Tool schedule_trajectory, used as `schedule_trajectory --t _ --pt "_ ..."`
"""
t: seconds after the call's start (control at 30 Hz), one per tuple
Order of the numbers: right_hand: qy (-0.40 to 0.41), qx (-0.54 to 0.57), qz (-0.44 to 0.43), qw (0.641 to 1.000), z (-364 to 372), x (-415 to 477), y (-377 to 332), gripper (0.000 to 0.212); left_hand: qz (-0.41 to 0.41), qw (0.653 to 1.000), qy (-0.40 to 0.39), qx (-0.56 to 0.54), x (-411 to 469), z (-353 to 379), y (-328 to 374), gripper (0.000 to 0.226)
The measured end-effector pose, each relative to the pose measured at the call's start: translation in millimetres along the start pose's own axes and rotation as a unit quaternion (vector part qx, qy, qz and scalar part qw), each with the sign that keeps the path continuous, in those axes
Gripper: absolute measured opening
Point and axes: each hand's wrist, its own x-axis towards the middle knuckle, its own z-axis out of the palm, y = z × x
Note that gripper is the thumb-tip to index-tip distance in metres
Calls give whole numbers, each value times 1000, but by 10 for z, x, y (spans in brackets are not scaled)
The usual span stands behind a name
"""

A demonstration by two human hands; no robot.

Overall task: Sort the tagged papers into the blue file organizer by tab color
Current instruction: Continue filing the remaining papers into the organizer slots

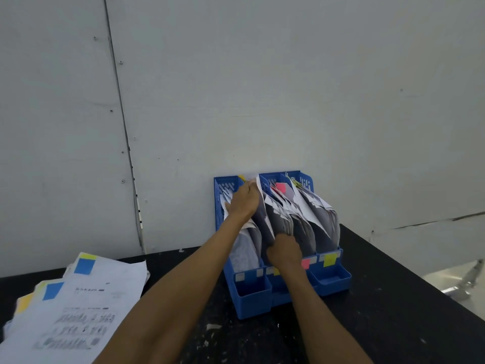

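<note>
The blue file organizer (330, 281) stands against the wall with several slots full of leaning papers. My left hand (244, 199) reaches into the upper left part and grips the top of a paper (262, 219) that has a yellow tab at its top edge. My right hand (284, 252) holds the lower edge of that same bundle near the organizer's front. A pink tab (281, 187) sticks up from a slot further right. Pink and yellow labels (330, 259) mark the front pockets. A loose pile of tagged papers (86, 306) with blue and yellow tabs lies at the left.
A black tabletop (380, 311) carries everything and its right edge drops off to the floor. A grey panel wall (236, 101) rises directly behind the organizer. Small white scraps lie on the table in front of the organizer.
</note>
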Motion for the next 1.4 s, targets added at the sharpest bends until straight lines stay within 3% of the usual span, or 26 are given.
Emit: schedule_trajectory --t 0.13,0.27,0.33,0.43,0.53,0.63,0.7,0.77,0.87,0.93,1.07,1.4 --pt "123 11 -9 992 -26 -99 -71 33 44 999 27 -18 28 -55 -49 48" --pt "30 -79 12 996 -12 -147 -80 18 76 995 52 -36 -56 -168 -136 45" --pt "50 -27 17 998 -49 -178 -123 17 83 995 42 -38 -88 -251 -230 41" --pt "151 38 -15 988 -86 -265 -331 28 82 994 57 -34 -127 -497 -398 41" --pt "230 94 -93 964 -7 -413 -696 47 88 991 95 -24 -264 -872 -716 32" --pt "248 143 -156 946 245 -665 -1106 44 67 986 151 30 -478 -1320 -1232 34" --pt "209 146 -185 949 493 -867 -1324 40 13 982 160 103 -685 -1622 -1622 35" --pt "117 156 -197 961 844 -1128 -1504 32 -84 963 163 197 -993 -1966 -2029 36" --pt "-25 150 -141 978 1411 -1475 -1661 28 -250 894 166 334 -1527 -2397 -2501 37" --pt "-97 107 -112 983 1740 -1725 -1790 35 -319 849 183 379 -1866 -2632 -2777 35" --pt "-74 -30 -125 989 2034 -2079 -1896 47 -307 830 228 407 -2223 -2756 -3034 37" --pt "-50 -12 -129 990 2102 -2152 -1864 42 -294 838 292 356 -2314 -2810 -3018 29"
